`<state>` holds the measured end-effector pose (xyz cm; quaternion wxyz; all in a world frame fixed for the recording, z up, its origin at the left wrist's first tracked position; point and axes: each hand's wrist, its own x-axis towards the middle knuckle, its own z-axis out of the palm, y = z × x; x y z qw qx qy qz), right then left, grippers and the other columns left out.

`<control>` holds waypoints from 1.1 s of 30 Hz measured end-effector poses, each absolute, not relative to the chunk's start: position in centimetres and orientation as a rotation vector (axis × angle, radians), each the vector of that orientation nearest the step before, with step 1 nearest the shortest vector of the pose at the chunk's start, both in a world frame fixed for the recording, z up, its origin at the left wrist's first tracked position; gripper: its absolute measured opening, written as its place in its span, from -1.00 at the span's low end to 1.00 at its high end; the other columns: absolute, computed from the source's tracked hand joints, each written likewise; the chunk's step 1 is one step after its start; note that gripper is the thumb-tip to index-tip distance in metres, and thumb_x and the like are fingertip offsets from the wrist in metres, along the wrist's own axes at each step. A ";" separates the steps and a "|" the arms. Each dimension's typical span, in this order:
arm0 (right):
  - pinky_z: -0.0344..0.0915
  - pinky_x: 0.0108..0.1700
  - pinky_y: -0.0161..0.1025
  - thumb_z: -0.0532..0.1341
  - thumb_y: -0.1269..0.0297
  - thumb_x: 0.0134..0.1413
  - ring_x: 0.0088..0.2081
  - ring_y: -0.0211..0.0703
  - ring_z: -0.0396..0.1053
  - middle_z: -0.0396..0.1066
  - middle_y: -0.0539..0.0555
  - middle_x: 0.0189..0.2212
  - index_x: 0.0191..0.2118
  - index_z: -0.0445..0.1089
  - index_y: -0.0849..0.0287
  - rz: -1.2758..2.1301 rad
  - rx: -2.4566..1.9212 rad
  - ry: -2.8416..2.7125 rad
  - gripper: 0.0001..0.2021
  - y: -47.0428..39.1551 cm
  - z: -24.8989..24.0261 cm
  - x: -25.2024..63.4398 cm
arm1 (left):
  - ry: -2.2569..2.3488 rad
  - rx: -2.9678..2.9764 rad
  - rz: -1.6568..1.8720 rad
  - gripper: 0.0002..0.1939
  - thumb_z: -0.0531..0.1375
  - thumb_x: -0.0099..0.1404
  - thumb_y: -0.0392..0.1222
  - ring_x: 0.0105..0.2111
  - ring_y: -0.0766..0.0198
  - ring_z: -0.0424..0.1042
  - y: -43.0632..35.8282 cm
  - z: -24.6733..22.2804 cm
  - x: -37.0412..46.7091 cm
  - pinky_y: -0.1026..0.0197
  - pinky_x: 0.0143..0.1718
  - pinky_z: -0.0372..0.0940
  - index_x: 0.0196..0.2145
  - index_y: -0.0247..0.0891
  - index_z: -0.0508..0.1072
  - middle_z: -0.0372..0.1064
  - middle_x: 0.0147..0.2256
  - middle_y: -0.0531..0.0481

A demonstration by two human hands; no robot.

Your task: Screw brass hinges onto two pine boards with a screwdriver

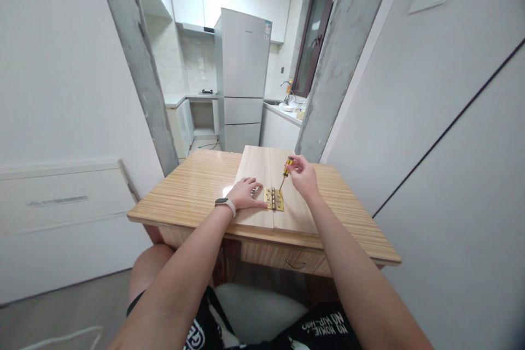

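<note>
A brass-coloured hinge (pixel 274 199) lies opened flat across the seam between two pale wooden boards (pixel 254 164). My right hand (pixel 304 178) is closed around the yellow-and-black handle of a screwdriver (pixel 289 166). Its shaft slants down and its tip meets the hinge's right leaf, near the upper edge. Resting on the left board, my left hand (pixel 245 194) has its fingers spread and its thumb stretched out to the hinge's left leaf. Small shiny metal pieces (pixel 256 191) show beside its fingers, too small to name surely. A wristband with a dark face sits on my left wrist.
The boards lie on a striped wooden table (pixel 197 186) with a front drawer (pixel 287 258). White panels stand close on both sides. Behind the table are a grey fridge (pixel 246 54), a sink with a tap (pixel 286 90) and kitchen cabinets.
</note>
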<state>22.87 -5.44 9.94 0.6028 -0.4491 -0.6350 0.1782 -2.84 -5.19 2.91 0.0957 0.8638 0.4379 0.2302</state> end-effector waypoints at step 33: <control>0.52 0.03 0.06 0.35 0.16 0.06 -0.10 0.06 0.59 0.62 0.15 -0.16 0.02 0.51 0.09 0.592 -0.932 -1.483 -0.62 -5.9 10.5 22.2 | 1.287 2.555 0.681 -0.01 0.31 -0.03 0.63 0.35 -0.16 0.20 -5.0 2.8 -2.8 -0.13 0.40 0.10 0.19 -0.06 0.51 0.31 0.30 -0.18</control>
